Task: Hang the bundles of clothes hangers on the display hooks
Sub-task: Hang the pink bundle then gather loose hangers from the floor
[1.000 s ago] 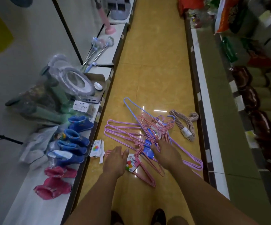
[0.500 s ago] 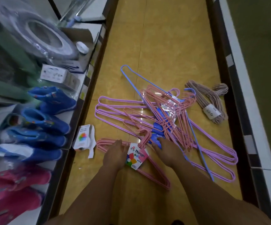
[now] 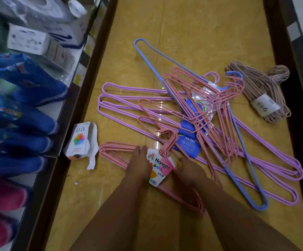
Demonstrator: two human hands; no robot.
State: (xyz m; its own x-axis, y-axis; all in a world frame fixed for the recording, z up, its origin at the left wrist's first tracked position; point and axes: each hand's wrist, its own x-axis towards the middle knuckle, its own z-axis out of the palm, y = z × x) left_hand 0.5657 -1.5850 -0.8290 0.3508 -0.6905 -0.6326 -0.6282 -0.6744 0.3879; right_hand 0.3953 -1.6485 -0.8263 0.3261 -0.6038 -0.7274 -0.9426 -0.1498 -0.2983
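**A:** What does my head camera show right now?

**B:** I look down at a yellow tiled floor [image 3: 201, 33] in a shop aisle. Several bundles of wire clothes hangers lie in a loose heap on it. At about six o'clock from the heap's middle lies a pink hanger bundle [image 3: 114, 151] with a card label [image 3: 160, 166] reading "Hanger".

**A:** Where are the hands?

**B:** Both are on that bundle. The left hand [image 3: 138, 166] lies over the wires at the label's nine o'clock side, fingers laid forward on the wires; I cannot tell whether its grip is closed round them. The right hand [image 3: 189, 171] is at the label's three o'clock side, fingers curled, and whether they hold a wire is hidden from me.

**A:** And the other bundles?

**B:** Lilac hangers [image 3: 274, 153] spread widest, from nine o'clock to four o'clock. A blue hanger bundle [image 3: 241, 151] crosses them from eleven o'clock to five o'clock. More pink hangers [image 3: 201, 91] with blue labels sit on top at the centre. A beige bundle [image 3: 259, 98] with a white band lies apart at two o'clock.

**A:** Anything else?

**B:** A torn paper label [image 3: 82, 140] lies on the floor at nine o'clock. Past it, a shelf [image 3: 43, 178] carries blue children's boots [image 3: 29, 82], pink ones [image 3: 0, 194] and boxes [image 3: 38, 44].
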